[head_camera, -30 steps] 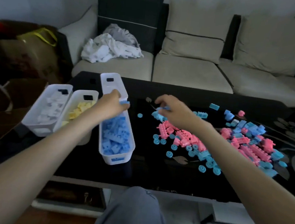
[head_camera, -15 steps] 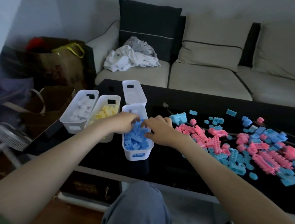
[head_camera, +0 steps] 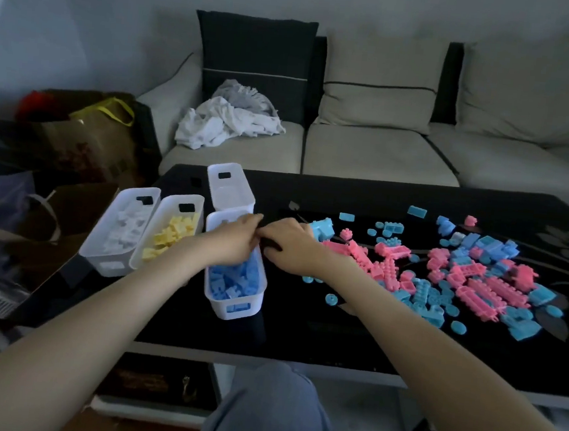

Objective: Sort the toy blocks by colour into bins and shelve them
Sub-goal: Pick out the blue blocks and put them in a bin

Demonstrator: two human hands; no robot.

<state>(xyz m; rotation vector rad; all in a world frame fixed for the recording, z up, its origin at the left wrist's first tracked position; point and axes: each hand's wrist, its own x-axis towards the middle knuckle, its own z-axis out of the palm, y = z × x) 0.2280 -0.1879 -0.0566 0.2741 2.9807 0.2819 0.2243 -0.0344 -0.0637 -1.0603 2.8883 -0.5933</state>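
Hands met over our blue bin [head_camera: 236, 281]: left hand [head_camera: 231, 241] and right hand [head_camera: 289, 246] came in from apart, fingers curled, contents hidden. Blue blocks [head_camera: 521, 325] remain scattered with pink on the table [head_camera: 368, 343].

single head view, looking forward and down, close over black table [head_camera: 351, 338], sofa [head_camera: 378, 151] behind.

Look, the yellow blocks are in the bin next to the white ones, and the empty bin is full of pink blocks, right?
Not quite. The head view shows the far bin holds nothing; the pink blocks lie loose on the table. The yellow blocks do sit beside the white ones.
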